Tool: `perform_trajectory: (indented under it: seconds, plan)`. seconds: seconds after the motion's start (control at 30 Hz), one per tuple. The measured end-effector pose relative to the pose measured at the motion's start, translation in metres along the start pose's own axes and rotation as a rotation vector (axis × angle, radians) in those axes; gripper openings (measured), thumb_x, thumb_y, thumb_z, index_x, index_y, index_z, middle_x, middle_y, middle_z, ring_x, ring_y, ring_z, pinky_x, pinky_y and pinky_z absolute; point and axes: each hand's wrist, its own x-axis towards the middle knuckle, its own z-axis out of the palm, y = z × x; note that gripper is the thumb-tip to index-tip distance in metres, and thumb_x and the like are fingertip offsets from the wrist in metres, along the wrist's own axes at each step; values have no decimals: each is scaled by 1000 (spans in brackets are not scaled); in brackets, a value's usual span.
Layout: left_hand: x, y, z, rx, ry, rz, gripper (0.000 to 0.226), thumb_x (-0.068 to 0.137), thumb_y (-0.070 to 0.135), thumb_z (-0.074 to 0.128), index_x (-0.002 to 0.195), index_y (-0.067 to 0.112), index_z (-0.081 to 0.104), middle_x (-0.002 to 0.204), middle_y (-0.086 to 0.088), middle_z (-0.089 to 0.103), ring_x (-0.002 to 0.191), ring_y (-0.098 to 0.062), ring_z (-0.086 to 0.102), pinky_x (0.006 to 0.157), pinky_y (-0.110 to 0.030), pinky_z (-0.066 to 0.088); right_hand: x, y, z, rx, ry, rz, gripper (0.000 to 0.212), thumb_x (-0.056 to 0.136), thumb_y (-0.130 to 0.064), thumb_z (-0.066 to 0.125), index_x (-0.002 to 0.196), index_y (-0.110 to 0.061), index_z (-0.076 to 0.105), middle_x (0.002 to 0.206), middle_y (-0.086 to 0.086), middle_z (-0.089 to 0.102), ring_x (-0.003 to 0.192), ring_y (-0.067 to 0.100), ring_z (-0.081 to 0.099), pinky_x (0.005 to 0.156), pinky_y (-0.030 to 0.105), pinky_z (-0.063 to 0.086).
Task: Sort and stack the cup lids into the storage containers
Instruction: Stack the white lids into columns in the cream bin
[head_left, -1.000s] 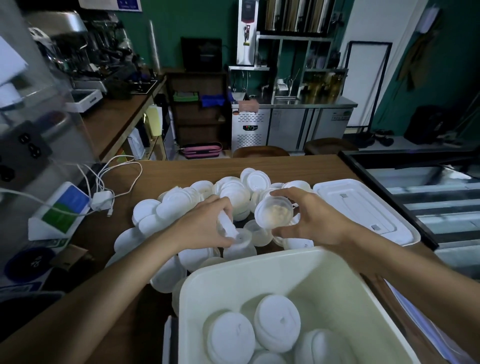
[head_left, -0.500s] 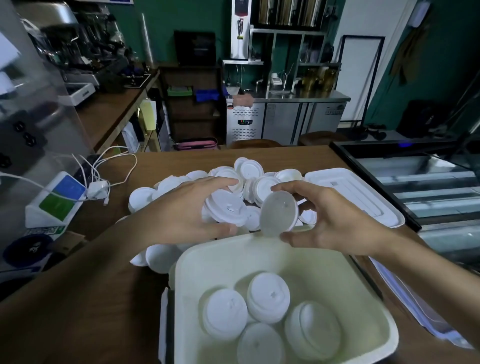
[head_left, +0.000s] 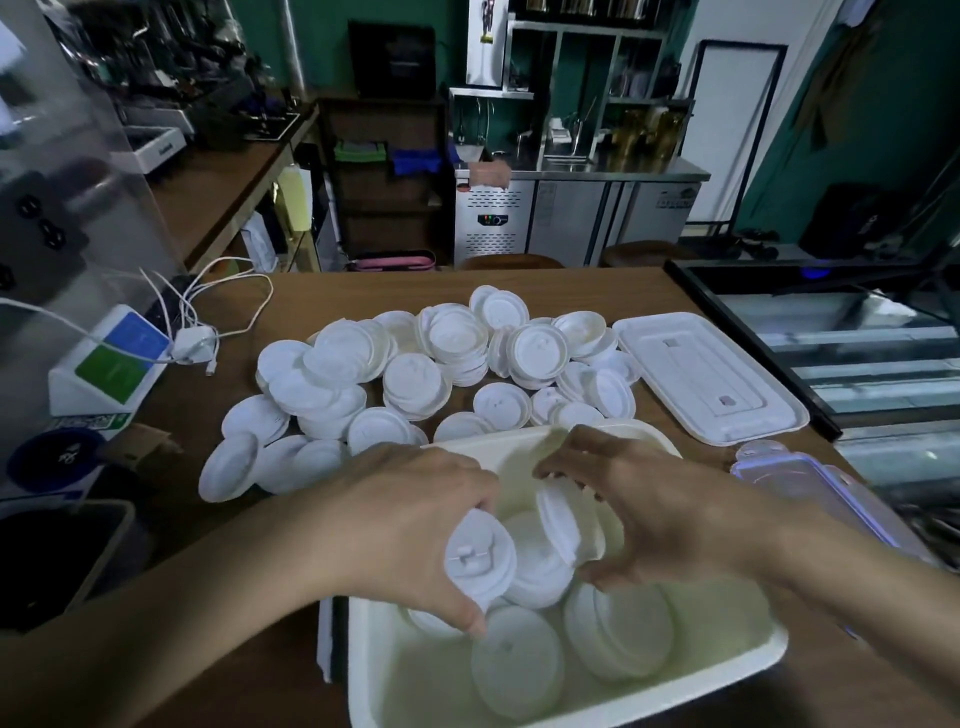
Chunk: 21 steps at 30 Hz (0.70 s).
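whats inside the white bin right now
Stacks of cup lids sit in the white bin. The left hand and right hand each hold more lids inside it, covering whatever lies beneath them.

Left hand (head_left: 415, 519), right hand (head_left: 670, 514) bare; 2 forearms (head_left: 208, 613) bare to frame edge.

white charger (head_left: 193, 345) with cables beside blue-green stand (head_left: 111, 358) on wooden table (head_left: 363, 296); steel counter (head_left: 571, 218) behind.

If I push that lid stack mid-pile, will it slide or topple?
It likely fans out or topples: the stack looks uneven and loosely nested. Lids seem light, since the left hand holds a lid by its rim alone, so little force should shift them.
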Motion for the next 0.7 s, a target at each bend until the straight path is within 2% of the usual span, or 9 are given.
perform_trajectory:
  seconds: [0.1, 0.17, 0.23, 0.4, 0.5, 0.6, 0.7]
  plan:
    - [7, 7, 12, 100, -37, -28, 70, 65, 87, 70, 100, 32, 45, 94, 13, 48, 82, -14, 43, 65, -36, 26, 8, -4, 14, -57, -41, 18, 87, 76, -57, 77, 149, -34, 36, 139, -19, 36, 120, 10, 53, 91, 24, 45]
    - [12, 8, 19, 143, -38, -34, 71, 65, 88, 68, 93, 30, 38, 84, 11, 37, 76, -18, 36, 66, -38, 24, 15, -6, 21, -96, -61, 28, 85, 79, -57, 76, 149, -29, 37, 144, -14, 39, 123, 14, 53, 96, 29, 48]
    - [17, 8, 23, 174, -35, -33, 73, 64, 89, 68, 93, 29, 38, 82, 10, 33, 75, -19, 35, 66, -38, 25, 22, -8, 27, -146, -68, 30, 78, 81, -57, 74, 145, -26, 41, 145, -12, 40, 123, 17, 54, 94, 32, 48]
    - [23, 5, 29, 184, -88, -49, 75, 65, 88, 70, 96, 26, 40, 89, 9, 41, 79, -20, 42, 69, -37, 32, 27, -8, 35, -160, -88, 12, 68, 81, -59, 73, 136, -27, 49, 139, -11, 44, 118, 18, 57, 85, 34, 46]
    - [24, 0, 35, 140, -154, -75, 72, 67, 86, 70, 100, 27, 45, 95, 8, 48, 88, -21, 51, 72, -36, 36, 26, -5, 36, -118, -78, 4, 65, 83, -59, 72, 137, -30, 49, 142, -15, 42, 118, 15, 57, 87, 33, 48]
    - [28, -5, 40, 99, -179, -76, 61, 77, 72, 72, 116, 29, 54, 105, 9, 53, 98, -21, 56, 71, -34, 40, 24, -3, 40, -93, -85, -3, 64, 85, -56, 71, 140, -32, 48, 148, -17, 38, 122, 15, 57, 92, 35, 51]
    - [29, -7, 42, 71, -210, -87, 56, 80, 61, 76, 123, 31, 56, 114, 8, 54, 106, -22, 57, 76, -34, 49, 22, -3, 41, -84, -104, 1, 64, 86, -55, 71, 142, -32, 49, 147, -17, 37, 122, 14, 55, 94, 34, 50]
